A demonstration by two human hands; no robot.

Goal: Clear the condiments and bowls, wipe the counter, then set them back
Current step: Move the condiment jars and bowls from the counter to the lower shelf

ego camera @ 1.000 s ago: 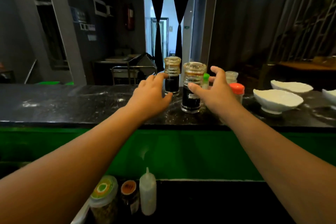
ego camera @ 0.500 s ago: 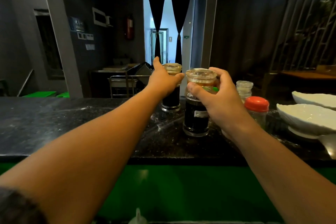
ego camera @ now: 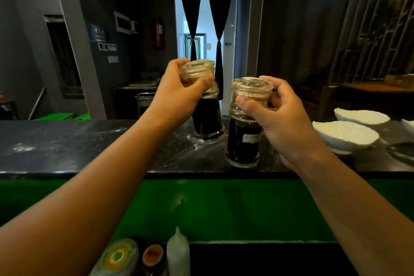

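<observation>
1. Head view: my left hand (ego camera: 177, 96) is wrapped round the top of the left jar (ego camera: 207, 119), fingers and thumb curled just under the lid. The jar leans to one side, with dark sauce in its lower part.
2. My right hand (ego camera: 284, 116) pinches the neck of the right jar (ego camera: 243, 143) below its lid (ego camera: 252, 85), thumb in front and fingers behind. That jar is upright, near the front edge of the counter (ego camera: 89, 145).
3. I cannot tell whether either base is clear of the counter.
4. The jars are just beside each other, apart. White bowls (ego camera: 345, 134) sit on the counter near my right hand, on its outer side. A bottle (ego camera: 178, 251) and other containers stand on the lower level, under my arms.
5. Risks, as I judge them:
   - I grip both jars high. If the lids sit loose, a shifted grip could lift a lid off and drop the jar.
   - The leaning left jar could leak sauce at the lid if I tip it further.
   - Bringing both back together could knock glass on glass.
   - Swinging my right arm outward could clip the nearest bowl.
   - A slip at the front edge would drop a jar onto the bottle below.
</observation>
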